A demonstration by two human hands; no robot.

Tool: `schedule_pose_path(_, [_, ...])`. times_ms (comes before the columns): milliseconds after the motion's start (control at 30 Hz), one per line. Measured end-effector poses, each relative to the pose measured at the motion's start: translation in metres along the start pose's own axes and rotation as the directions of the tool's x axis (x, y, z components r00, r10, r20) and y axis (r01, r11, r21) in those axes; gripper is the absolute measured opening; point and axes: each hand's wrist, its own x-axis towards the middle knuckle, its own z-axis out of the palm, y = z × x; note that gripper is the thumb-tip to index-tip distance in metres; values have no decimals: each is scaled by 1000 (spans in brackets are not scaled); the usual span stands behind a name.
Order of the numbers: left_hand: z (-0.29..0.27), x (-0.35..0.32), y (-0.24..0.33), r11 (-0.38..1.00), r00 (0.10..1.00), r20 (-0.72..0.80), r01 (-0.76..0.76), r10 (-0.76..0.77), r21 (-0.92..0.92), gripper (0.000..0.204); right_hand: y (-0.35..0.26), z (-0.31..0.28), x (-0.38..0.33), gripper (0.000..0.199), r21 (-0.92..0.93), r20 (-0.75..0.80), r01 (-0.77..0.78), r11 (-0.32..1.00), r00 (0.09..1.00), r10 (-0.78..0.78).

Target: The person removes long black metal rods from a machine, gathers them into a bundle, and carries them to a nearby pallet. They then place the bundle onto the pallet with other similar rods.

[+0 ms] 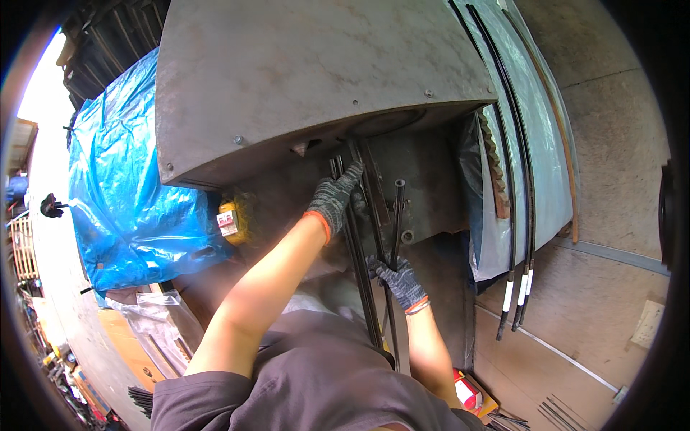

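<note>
- Pointing from the torso [309,388] up toward the curved grey metal housing [316,65], slim black metal rods [364,291] slant slightly left; their exact count I cannot tell.
- The grey-gloved left hand [335,197] grasps them.
- The grey-gloved right hand [400,281] clasps at least one dark metal tube [398,219].

Below the left hand [334,201], dark rods [361,280] had their lower ends hidden; above it, the metal housing [309,65] was cut off.
</note>
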Motion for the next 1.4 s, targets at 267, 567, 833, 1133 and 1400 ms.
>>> schedule_pose_path(267, [-1,10,-16,973,983,-167,-32,72,230,60,5,32,-26,17,-32,-184,204,978,961,-206])
schedule_pose_path(567, [13,12,-3,965,986,-159,96,-58,243,46,6,3,-1,8,62,-348,263,963,910,-226])
schedule_pose_path(833, [12,27,-18,915,964,-215,-63,160,398,49,3,-4,17,11,-33,-399,152,988,904,-152])
schedule_pose_path(1133, [6,51,-37,839,910,-285,-110,300,532,53,15,-15,38,8,-2,-376,178,984,912,-165])
schedule_pose_path(1400, [5,51,-35,878,928,-267,-113,260,465,51,6,-11,38,6,-16,-380,179,984,909,-172])
